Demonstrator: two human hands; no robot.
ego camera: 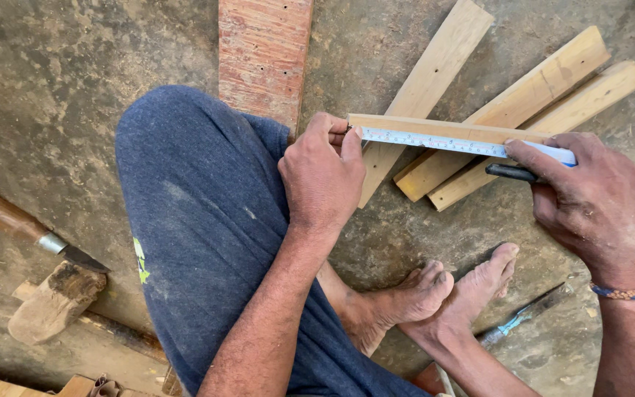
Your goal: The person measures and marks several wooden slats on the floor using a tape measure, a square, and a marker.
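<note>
Wooden strip [435, 129] spans between both hands, the left hand [323, 176] closed on its near end with the tape measure [464, 143] pinned flat, while the right hand [597, 198] presses the tape's far end and grips a dark pencil [510, 172], apparently for marking.

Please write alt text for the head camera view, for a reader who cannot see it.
A seated person's left hand and right hand stretch a measuring tape along a wooden strip, the right also holding a dark pen. More wooden strips lie on the concrete floor.
</note>
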